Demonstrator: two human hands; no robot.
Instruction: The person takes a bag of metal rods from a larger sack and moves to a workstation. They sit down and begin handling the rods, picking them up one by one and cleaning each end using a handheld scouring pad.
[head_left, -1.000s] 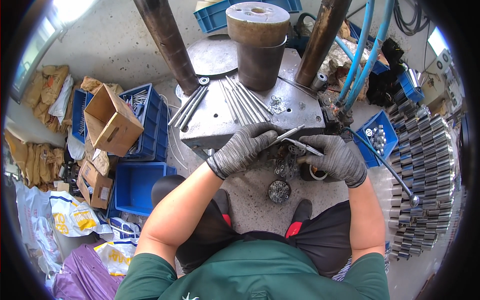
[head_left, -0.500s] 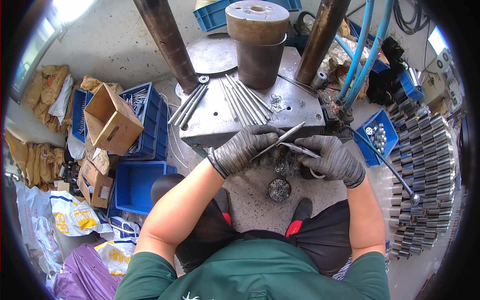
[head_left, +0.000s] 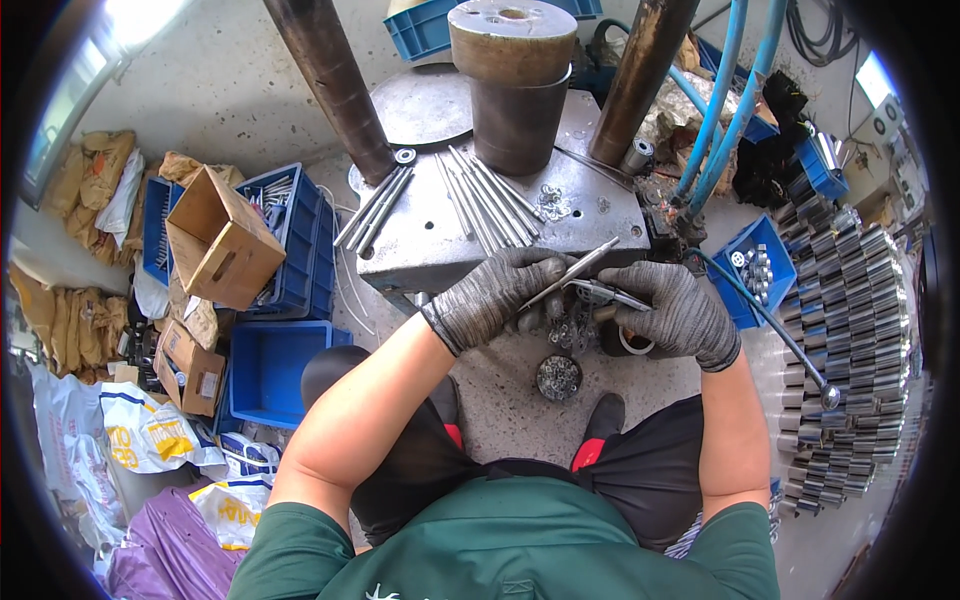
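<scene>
My left hand (head_left: 497, 298), in a dark grey work glove, is closed around a slim metal rod (head_left: 590, 265) that slants up to the right. Snap-ring-style pliers (head_left: 622, 297) are gripped in my gloved right hand (head_left: 675, 308), their tips pointing left at the rod. Whether the tips touch the rod or carry a ring is too small to tell. Below the hands hangs a cluster of small metal rings (head_left: 570, 333), partly hidden. Under it stands a round container (head_left: 558, 378) filled with similar small pieces. More metal rods (head_left: 490, 205) lie fanned on the steel press table (head_left: 415, 262).
A heavy steel cylinder (head_left: 514, 115) stands on the press table between two columns (head_left: 335, 95). Blue bins (head_left: 275, 372) and an open cardboard box (head_left: 222, 240) are at left. At right are a small blue bin (head_left: 752, 270), a ball-ended lever (head_left: 800, 362) and stacked metal tubes (head_left: 845, 340).
Both hands have shifted slightly right, with the rod still in the left. The pliers have turned, their handles now sloping down more to the right.
</scene>
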